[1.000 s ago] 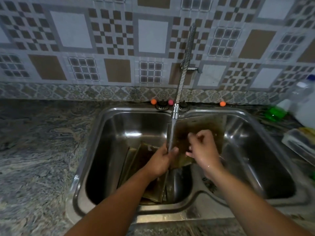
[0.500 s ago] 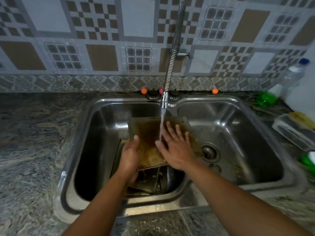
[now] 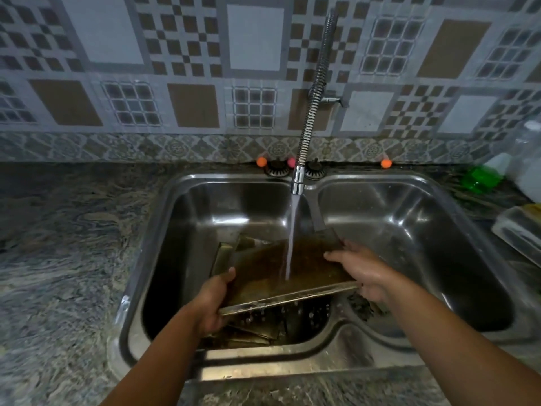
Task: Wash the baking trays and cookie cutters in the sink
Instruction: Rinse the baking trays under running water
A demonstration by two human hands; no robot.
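Patterned tile wall up top, and a marbled stone worktop point(image 3: 67, 259) wraps the whole scene. Sunk into it is the double steel sink point(image 3: 409, 230), two basins side by side. From the wall comes the long coiled spring tap point(image 3: 314, 92), and water point(image 3: 290, 244) is running straight down from its nozzle over the divider between the basins.

Now the action: a baking tray point(image 3: 272, 273), brown and greasy, is held tilted over the left basin, right under the stream. The left hand point(image 3: 212, 300) is clamped on its near left corner, thumb on top. The right hand point(image 3: 360, 271) grips the right edge, fingers curled over the rim. More trays point(image 3: 251, 332) lie stacked in the left basin beneath it, dark and dripping. I can't spot any cookie cutters from here.

This looks like a rinse, early going I'd say, with that stack waiting. To do it well: keep the tilt so the dirty water runs off into the basin, slide the tray so the stream sweeps every corner, and hold firm, since wet greasy metal will want to slip.

Off to the right, a green bottle point(image 3: 480, 177) and a clear container point(image 3: 518, 230) sit on the worktop.
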